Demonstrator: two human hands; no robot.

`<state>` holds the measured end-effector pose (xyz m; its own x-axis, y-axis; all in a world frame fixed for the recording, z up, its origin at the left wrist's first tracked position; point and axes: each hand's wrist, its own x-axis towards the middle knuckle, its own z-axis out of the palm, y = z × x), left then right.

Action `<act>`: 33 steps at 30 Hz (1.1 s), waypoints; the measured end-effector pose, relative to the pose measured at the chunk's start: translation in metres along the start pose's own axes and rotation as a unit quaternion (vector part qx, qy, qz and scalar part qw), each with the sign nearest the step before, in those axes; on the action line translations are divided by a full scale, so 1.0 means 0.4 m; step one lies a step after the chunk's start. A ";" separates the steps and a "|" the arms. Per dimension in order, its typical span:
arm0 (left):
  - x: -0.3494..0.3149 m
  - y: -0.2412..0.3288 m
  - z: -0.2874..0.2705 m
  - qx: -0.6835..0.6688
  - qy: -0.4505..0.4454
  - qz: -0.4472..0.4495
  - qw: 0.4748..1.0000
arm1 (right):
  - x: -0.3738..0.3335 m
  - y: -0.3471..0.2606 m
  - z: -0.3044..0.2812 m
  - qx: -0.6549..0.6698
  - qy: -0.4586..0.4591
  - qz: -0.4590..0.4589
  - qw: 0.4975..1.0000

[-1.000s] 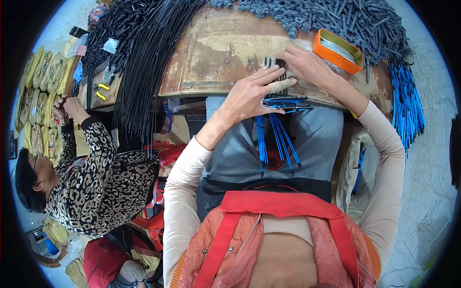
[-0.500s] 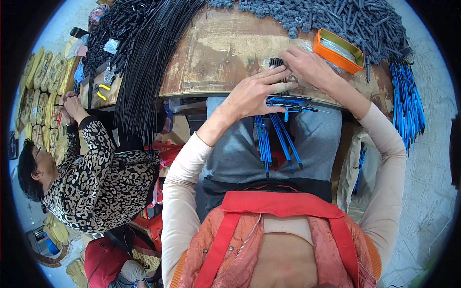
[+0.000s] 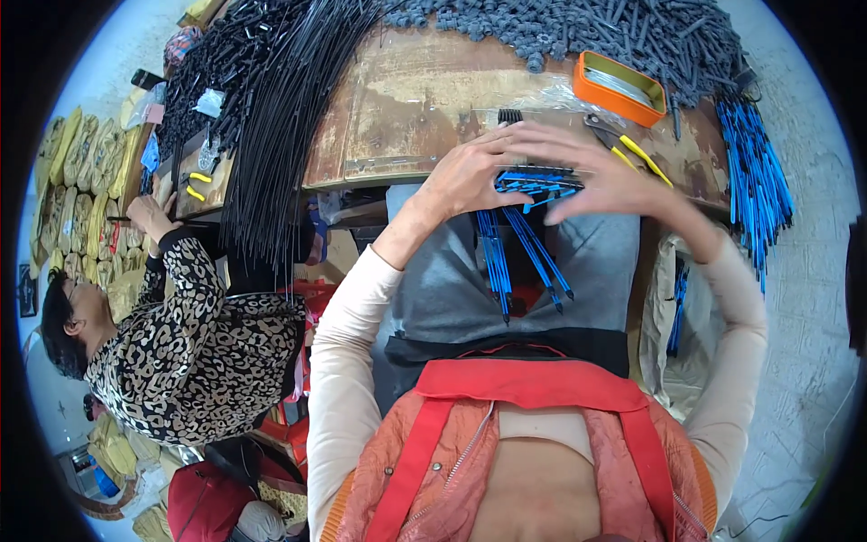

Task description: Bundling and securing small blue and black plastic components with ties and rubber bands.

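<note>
My left hand [image 3: 471, 176] is closed on a bundle of thin blue rods [image 3: 493, 271] with black ends, at the near edge of the wooden table. Some rods hang down over my lap, and the black tips [image 3: 510, 116] of others stick out beyond my fingers. Between my hands, more blue rods with black parts [image 3: 540, 183] lie crosswise. My right hand [image 3: 610, 176] is smeared by motion, its fingers stretched over the bundle and its thumb apart. Just right of it, pliers with yellow handles [image 3: 639, 155] lie on the table.
An orange tin [image 3: 623, 101] holds pale strips. Grey plastic parts [image 3: 578, 32] are heaped at the back; long black rods [image 3: 271, 154] lie to the left. More blue rods [image 3: 757, 181] hang off the right edge. At left, a co-worker [image 3: 199, 352] sits near another yellow-handled tool [image 3: 196, 185].
My right hand has come from the far end of the bundle toward me and to the right, its fingers spreading. The pliers now show. My left hand has stayed nearly in place.
</note>
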<state>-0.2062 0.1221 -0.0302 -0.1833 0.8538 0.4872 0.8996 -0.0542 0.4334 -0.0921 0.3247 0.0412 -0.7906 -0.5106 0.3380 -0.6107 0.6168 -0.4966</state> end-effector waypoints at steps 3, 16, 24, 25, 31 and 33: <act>-0.001 -0.014 0.004 -0.036 -0.003 0.018 0.999 | -0.009 0.025 0.219 0.102 0.209 0.095 0.968; -0.011 0.134 0.032 -0.289 -0.073 -0.144 0.944 | 0.019 -0.211 0.035 0.293 0.193 0.144 0.925; -0.051 0.102 0.105 -0.321 -0.134 -0.183 0.920 | -0.017 -0.104 0.139 0.309 0.211 0.147 0.916; -0.053 0.103 0.097 -0.331 -0.133 -0.194 0.914 | -0.007 -0.111 0.140 0.341 0.227 0.173 0.896; -0.076 0.093 0.149 -0.338 -0.042 -0.144 0.929 | -0.037 -0.107 0.177 0.455 0.291 0.247 0.804; -0.067 0.091 0.044 -0.261 -0.227 -0.157 0.925 | -0.040 -0.112 0.181 0.503 0.297 0.262 0.768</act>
<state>-0.1616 0.1065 -0.0409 -0.1102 0.9930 -0.0418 0.4943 0.0912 0.8645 -0.0489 0.2616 0.0001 -0.9794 0.1980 0.0386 -0.0948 -0.2828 -0.9545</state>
